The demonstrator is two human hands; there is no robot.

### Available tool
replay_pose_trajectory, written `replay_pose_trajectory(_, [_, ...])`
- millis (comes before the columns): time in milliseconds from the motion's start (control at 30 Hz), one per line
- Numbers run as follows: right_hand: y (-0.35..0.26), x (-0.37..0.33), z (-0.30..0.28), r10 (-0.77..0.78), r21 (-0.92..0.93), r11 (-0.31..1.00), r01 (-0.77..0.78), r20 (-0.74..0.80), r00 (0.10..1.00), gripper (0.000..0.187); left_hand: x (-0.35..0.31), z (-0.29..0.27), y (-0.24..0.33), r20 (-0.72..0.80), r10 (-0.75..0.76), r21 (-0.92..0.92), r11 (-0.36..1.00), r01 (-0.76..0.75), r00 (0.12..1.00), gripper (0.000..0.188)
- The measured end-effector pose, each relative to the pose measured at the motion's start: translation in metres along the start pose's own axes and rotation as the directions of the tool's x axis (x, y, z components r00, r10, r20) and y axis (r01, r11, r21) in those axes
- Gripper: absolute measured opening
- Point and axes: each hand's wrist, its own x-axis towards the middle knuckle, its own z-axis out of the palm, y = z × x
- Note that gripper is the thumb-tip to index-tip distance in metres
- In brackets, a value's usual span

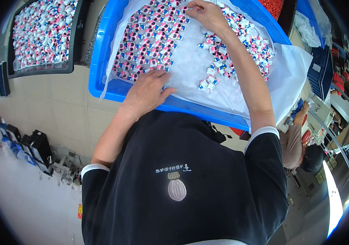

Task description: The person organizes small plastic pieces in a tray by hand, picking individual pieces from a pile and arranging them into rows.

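A blue plastic tub in front of me is lined with a white sheet. On its left side, small pink, white and blue figurines with dark sunglasses-like marks stand in close rows. A loose pile of similar figurines lies on the right. My left hand rests at the near end of the rows, thumb spread, fingers laid over the closest figurines. At the far end of the rows, my right hand is pinched at the row edge; what sits between its fingertips is too small to tell.
A black crate full of similar figurines stands at the left. Red pieces fill a container at the far right. The sheet overhangs the tub's right rim. A co-worker works at the right, beside a dark blue crate.
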Motion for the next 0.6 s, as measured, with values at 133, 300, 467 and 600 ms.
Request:
replay_pose_trajectory(133, [-0.001,-0.003,-0.007,0.003,0.01,1.0,-0.004,0.055,0.998,0.031,0.0,0.0,0.0,-0.007,0.011,-0.003,1.0,-0.011,1.0,0.046])
replay_pose_trajectory(300, [0.009,-0.008,-0.047,-0.071,-0.16,0.986,0.057,-0.087,0.994,0.03,0.0,-0.002,0.002,-0.007,0.001,-0.017,1.0,-0.001,1.0,0.045])
replay_pose_trajectory(467, [-0.013,-0.034,-0.056,-0.071,-0.559,0.82,0.121,0.11,0.991,0.027,0.001,-0.002,0.0,0.006,0.015,-0.018,1.0,-0.015,1.0,0.045])
replay_pose_trajectory(600, [-0.005,-0.038,-0.039,-0.126,-0.637,0.755,0.157,0.094,0.988,0.026,0.001,-0.003,0.001,0.004,0.012,-0.01,1.0,-0.012,1.0,0.045])
